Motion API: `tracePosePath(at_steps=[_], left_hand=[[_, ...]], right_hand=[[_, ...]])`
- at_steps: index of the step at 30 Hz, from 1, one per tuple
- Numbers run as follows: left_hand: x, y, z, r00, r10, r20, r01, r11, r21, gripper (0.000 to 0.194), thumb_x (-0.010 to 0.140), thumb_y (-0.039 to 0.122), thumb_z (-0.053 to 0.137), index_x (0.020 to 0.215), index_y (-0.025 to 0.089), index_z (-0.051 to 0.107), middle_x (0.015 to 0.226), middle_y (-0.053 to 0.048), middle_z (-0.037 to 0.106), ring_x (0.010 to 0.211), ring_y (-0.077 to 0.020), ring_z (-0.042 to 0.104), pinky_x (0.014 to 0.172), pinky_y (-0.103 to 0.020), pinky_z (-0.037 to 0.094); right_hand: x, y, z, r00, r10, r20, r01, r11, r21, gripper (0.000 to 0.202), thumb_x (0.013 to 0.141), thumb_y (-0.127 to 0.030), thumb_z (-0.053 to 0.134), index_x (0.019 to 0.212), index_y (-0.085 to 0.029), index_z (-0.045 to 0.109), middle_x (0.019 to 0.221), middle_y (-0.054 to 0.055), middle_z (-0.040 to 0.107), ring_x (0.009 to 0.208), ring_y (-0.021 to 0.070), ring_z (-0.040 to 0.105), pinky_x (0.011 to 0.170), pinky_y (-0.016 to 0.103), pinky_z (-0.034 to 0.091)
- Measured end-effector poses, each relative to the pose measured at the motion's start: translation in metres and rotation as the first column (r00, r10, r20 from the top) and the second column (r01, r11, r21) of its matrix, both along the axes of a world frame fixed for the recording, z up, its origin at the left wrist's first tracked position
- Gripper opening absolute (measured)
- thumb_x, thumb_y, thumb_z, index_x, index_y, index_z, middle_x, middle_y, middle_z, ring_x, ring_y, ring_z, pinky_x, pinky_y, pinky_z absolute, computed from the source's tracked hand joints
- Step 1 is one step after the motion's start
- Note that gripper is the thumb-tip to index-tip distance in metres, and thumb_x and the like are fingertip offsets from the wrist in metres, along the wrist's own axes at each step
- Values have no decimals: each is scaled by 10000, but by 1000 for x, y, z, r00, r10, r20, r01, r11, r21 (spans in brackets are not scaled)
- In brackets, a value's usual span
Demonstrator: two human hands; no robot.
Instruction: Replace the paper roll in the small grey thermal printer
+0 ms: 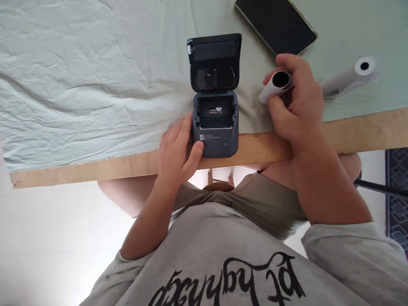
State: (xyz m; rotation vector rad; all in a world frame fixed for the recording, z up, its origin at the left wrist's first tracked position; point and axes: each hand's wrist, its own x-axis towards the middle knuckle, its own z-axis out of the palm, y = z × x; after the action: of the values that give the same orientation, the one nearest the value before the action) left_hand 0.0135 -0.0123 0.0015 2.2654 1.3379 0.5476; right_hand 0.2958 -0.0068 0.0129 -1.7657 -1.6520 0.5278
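A small dark blue printer (215, 146) lies near the table's front edge, its black lid (215, 61) raised and its paper compartment uncovered. A label with small print shows inside the compartment. My left hand (178, 151) rests against the printer's left side, the thumb on its lower left face and the other fingers along the side. To the right, my right hand (295, 97) grips a small white paper roll (269, 90) between thumb and fingers, its dark hollow core facing up. The roll is apart from the printer.
A dark phone (277, 25) lies beyond my right hand. At the right, a longer white roll (347, 78) is on the pale green cloth (95, 85). The table's bare wooden edge (127, 166) runs in front of my lap.
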Motion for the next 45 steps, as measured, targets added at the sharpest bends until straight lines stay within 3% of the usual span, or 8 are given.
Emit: tracePosePath(at_steps=[7, 13, 16, 19, 24, 38, 42, 45], left_hand=[[0, 0, 0, 1000, 2, -10, -2, 1000, -16, 738, 1075, 677, 186, 1592, 215, 440, 1493, -166, 618, 1365, -333, 594, 1127, -470, 465], [0, 0, 0, 1000, -5, 2, 5, 1000, -3, 740, 1076, 675, 208, 1589, 200, 449, 1477, -171, 628, 1346, -338, 601, 1116, -473, 465], [-1, 0, 0, 1000, -11, -6, 11, 1000, -13, 737, 1071, 684, 229, 1611, 219, 417, 1508, -160, 609, 1371, -345, 583, 1125, -483, 454], [-2, 0, 0, 1000, -14, 0, 14, 1000, -7, 736, 1073, 677, 243, 1609, 203, 415, 1519, -165, 601, 1389, -345, 572, 1130, -478, 449], [-4, 2, -4, 999, -33, 40, 32, 999, 24, 718, 1064, 677, 302, 1587, 206, 443, 1478, -159, 633, 1376, -358, 591, 1102, -477, 467], [-8, 3, -4, 943, -19, 331, 55, 993, -101, 576, 1076, 656, 380, 1512, 306, 520, 1475, -100, 629, 1396, -314, 581, 1175, -493, 458], [-4, 24, -6, 866, 77, 495, 14, 984, -178, 587, 1041, 699, 488, 1442, 282, 583, 1467, -74, 643, 1380, -275, 609, 1178, -493, 504], [9, 57, -2, 822, 82, 563, 6, 988, -152, 755, 940, 816, 543, 1422, 238, 605, 1466, -65, 655, 1405, -283, 607, 1185, -480, 526]], right_hand=[[-1, 4, -5, 993, -115, 40, 115, 993, 13, 480, 797, -225, 723, 1257, -350, 662, 1219, 121, 627, 1213, 331, 581, 995, 510, 532], [-5, -12, 10, 998, -36, -46, 43, 986, 161, 630, 841, -196, 659, 1376, -496, 519, 1284, -4, 638, 1122, 250, 663, 945, 462, 554], [-26, -19, 29, 993, 61, -106, -32, 966, 256, 524, 848, -180, 666, 1287, -452, 579, 1163, -35, 667, 1047, 193, 690, 909, 385, 546], [-51, -11, 39, 985, 148, 87, -164, 961, 223, 308, 884, -203, 630, 1143, -371, 647, 1158, -42, 724, 1075, 196, 704, 966, 387, 544], [-65, 12, 18, 959, 156, 238, -186, 976, 113, 140, 863, -195, 629, 953, -299, 658, 998, -12, 796, 999, 244, 751, 924, 442, 567], [-62, -10, -11, 939, 240, 248, -338, 783, 522, 80, 915, -249, 676, 877, -284, 736, 1004, 31, 776, 1043, 220, 712, 929, 427, 605], [-58, -17, -21, 949, 240, 202, -314, 742, 592, 44, 887, -246, 692, 873, -271, 725, 1105, 42, 734, 1158, 244, 663, 997, 450, 569], [-57, -19, -20, 948, 256, 190, -318, 743, 589, 101, 919, -266, 650, 865, -263, 735, 989, 43, 681, 1012, 205, 663, 931, 419, 555]])
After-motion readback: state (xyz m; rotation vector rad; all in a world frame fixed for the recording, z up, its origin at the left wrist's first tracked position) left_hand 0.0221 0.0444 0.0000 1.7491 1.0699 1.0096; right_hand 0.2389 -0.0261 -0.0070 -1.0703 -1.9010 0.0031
